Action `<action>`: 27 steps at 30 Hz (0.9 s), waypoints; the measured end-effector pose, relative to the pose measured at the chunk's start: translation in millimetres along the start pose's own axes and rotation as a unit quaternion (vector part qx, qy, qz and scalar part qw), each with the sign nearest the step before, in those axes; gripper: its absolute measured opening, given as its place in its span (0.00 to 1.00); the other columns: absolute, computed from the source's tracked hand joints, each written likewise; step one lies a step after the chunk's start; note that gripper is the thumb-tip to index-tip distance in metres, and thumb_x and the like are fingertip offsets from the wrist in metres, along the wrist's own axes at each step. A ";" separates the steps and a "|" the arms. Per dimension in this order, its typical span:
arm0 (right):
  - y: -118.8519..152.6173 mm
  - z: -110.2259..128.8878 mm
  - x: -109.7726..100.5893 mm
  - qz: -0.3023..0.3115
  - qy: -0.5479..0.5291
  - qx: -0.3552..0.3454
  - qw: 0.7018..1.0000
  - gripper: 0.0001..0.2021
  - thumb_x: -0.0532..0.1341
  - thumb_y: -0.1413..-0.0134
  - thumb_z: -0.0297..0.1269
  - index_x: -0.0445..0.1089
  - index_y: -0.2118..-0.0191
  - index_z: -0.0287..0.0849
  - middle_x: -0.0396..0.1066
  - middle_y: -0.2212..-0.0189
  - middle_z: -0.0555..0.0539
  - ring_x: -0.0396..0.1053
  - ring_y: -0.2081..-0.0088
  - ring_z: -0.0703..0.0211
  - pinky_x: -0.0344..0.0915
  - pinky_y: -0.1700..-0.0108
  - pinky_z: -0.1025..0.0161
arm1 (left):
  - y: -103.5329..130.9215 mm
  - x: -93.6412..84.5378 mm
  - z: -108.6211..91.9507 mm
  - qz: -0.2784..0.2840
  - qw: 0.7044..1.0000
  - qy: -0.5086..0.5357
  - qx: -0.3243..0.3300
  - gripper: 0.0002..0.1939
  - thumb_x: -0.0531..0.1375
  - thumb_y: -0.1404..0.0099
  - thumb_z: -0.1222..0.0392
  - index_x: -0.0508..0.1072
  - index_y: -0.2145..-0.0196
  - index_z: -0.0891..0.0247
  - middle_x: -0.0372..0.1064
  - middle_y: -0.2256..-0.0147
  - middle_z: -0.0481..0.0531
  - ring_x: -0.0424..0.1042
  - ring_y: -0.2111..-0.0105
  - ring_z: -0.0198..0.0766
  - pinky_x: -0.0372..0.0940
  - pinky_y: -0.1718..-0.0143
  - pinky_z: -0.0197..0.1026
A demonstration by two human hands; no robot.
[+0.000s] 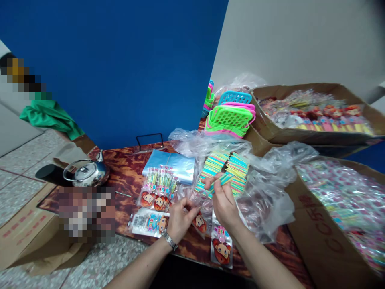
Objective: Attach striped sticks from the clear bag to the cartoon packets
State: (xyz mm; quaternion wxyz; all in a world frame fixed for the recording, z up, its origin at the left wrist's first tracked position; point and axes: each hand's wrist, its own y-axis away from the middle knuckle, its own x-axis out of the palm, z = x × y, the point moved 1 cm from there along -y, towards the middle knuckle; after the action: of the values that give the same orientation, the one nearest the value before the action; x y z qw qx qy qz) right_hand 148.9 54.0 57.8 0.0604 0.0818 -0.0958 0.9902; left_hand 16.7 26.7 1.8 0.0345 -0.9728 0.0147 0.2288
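My right hand [224, 204] is closed on a few thin colored sticks [221, 182], above a large pile of yellow, blue and green sticks [239, 168]. To its left, my left hand [182, 218], with a metal watch at the wrist, pinches the edge of a small clear packet [199, 222] printed with a cartoon face. Filled packets [159, 200] with similar faces lie beyond the left hand. A white printed packet [147, 222] lies left of that hand, and another printed packet [221, 247] lies below the right hand.
Blue plastic bags [173, 162] and crumpled clear plastic [264, 196] lie on the table [124, 166]. Stacked colored baskets [230, 118] stand behind. Cartons of packets [313, 136] are at the right. At the left are a metal kettle [87, 174] and a brown carton [27, 237].
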 end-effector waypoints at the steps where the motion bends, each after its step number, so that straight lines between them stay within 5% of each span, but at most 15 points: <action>1: 1.2 -1.1 0.6 0.004 0.017 -0.010 1.000 0.09 0.49 0.41 0.47 0.57 0.61 0.48 0.64 0.70 0.52 0.63 0.58 0.59 0.55 0.48 0.52 | 0.0 0.3 -0.5 0.000 1.000 -0.007 0.002 0.09 0.61 0.45 0.57 0.70 0.76 0.65 0.70 0.77 0.47 0.67 0.77 0.33 0.60 0.73 0.34; 7: 7.2 1.0 5.8 0.033 0.141 -0.030 0.989 0.11 0.46 0.39 0.43 0.62 0.64 0.46 0.65 0.62 0.47 0.61 0.53 0.58 0.53 0.46 0.55 | 0.2 0.4 -4.6 -0.005 1.000 -0.011 0.006 0.08 0.61 0.44 0.57 0.70 0.76 0.64 0.70 0.77 0.47 0.68 0.77 0.33 0.61 0.74 0.33; 13: 14.9 -0.7 -6.0 0.117 0.238 -0.008 0.964 0.16 0.47 0.40 0.45 0.57 0.50 0.47 0.60 0.49 0.43 0.52 0.42 0.55 0.49 0.42 0.53 | -3.2 -6.7 -8.2 -0.012 0.997 0.031 0.062 0.06 0.60 0.42 0.58 0.71 0.72 0.64 0.69 0.74 0.49 0.69 0.76 0.34 0.65 0.76 0.32; 18: 6.8 15.0 -31.5 0.141 0.319 -0.124 0.929 0.17 0.49 0.40 0.39 0.55 0.46 0.47 0.58 0.46 0.42 0.55 0.44 0.54 0.55 0.44 0.53 | -5.9 -15.3 -7.6 -0.024 0.988 0.000 0.153 0.06 0.59 0.40 0.60 0.72 0.66 0.64 0.71 0.69 0.54 0.71 0.71 0.36 0.68 0.72 0.35; 24: 3.9 28.1 -30.3 0.193 0.457 -0.270 0.825 0.10 0.56 0.46 0.34 0.67 0.57 0.48 0.66 0.53 0.44 0.64 0.51 0.53 0.51 0.43 0.46 | -6.2 -19.3 -10.3 -0.047 0.967 -0.041 0.248 0.07 0.57 0.39 0.64 0.71 0.62 0.64 0.72 0.66 0.55 0.71 0.65 0.40 0.67 0.64 0.40; 27: 4.1 28.5 -29.5 0.197 0.457 -0.281 0.820 0.11 0.57 0.47 0.34 0.66 0.56 0.47 0.67 0.55 0.43 0.65 0.52 0.54 0.51 0.43 0.46 | -6.0 -21.3 -12.0 -0.040 0.960 -0.049 0.273 0.08 0.56 0.38 0.65 0.71 0.60 0.64 0.72 0.66 0.56 0.71 0.64 0.39 0.67 0.63 0.41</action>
State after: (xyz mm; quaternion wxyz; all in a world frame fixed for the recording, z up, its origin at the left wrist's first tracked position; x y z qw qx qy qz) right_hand 181.5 41.3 79.6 -0.0787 -0.4215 -0.3457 0.8346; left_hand 3.2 32.0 22.4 0.3081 -0.9139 0.0361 0.2620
